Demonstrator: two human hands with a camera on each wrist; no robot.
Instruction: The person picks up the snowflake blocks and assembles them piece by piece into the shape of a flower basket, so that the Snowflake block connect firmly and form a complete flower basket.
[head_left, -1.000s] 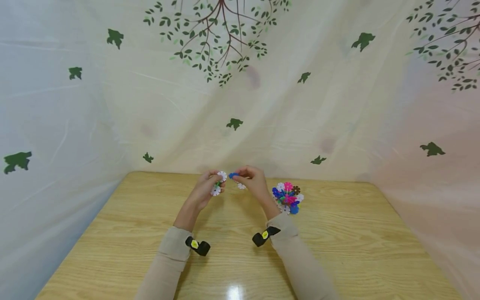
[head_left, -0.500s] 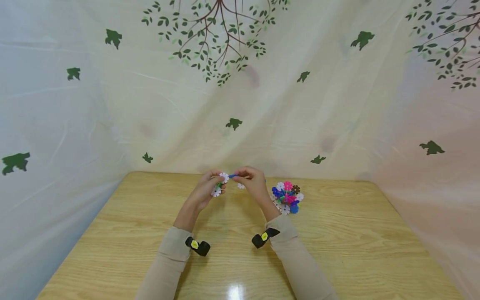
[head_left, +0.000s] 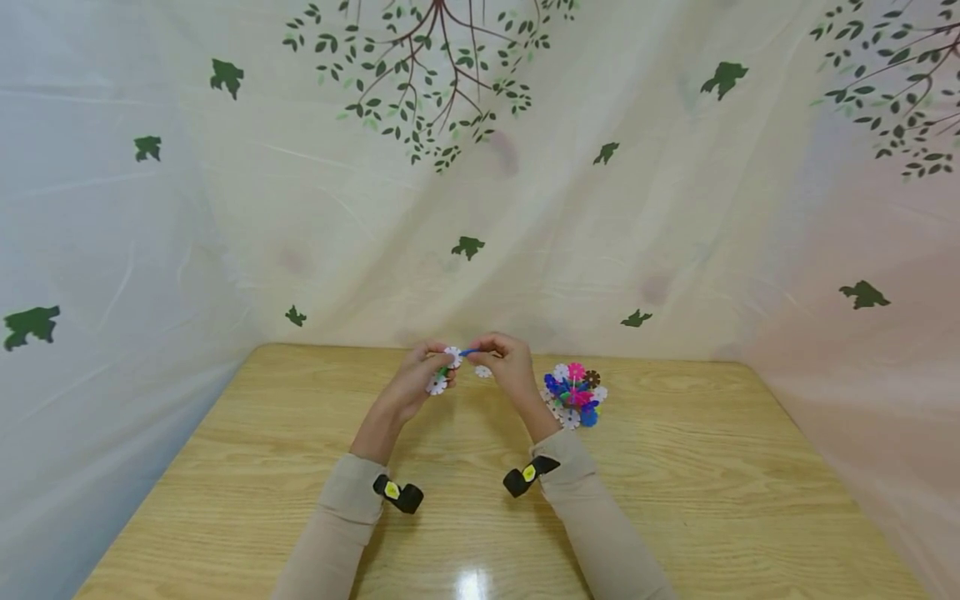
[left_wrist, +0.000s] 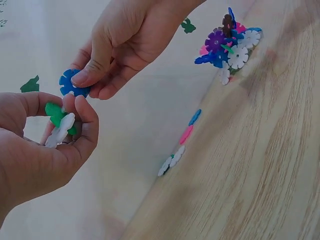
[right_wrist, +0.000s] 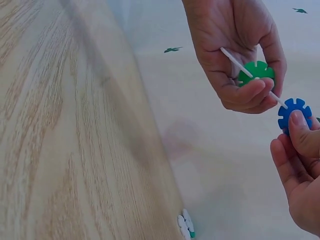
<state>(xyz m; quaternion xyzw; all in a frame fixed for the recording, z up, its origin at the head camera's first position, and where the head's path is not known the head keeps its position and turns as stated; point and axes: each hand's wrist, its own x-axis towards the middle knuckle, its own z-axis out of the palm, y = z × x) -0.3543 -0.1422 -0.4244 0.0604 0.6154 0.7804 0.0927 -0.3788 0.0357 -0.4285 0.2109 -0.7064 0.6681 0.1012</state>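
Observation:
My left hand (head_left: 408,382) holds notched flower-shaped interlocking discs that are joined together: a green disc (left_wrist: 55,111) between white ones, one white disc (head_left: 437,385) at the lower end. Between thumb and fingers, my right hand (head_left: 512,367) pinches a blue disc (right_wrist: 295,113). In the right wrist view, the blue disc's notched edge meets the upper white disc (right_wrist: 279,100), which appears edge-on there. How deep the two sit in each other I cannot tell. The left fingers cover part of the green disc.
Right of my right forearm stands a built cluster of multicoloured discs (head_left: 576,398) on the wooden table (head_left: 712,483). A short row with white, pink (left_wrist: 186,134) and blue discs lies near the table's back edge, partly behind my right hand in the head view. A printed cloth (head_left: 360,250) hangs behind.
The blue disc has turned edge-on in the head view and now meets the white disc. My left hand has shifted slightly right, closing the gap. The cluster stays put.

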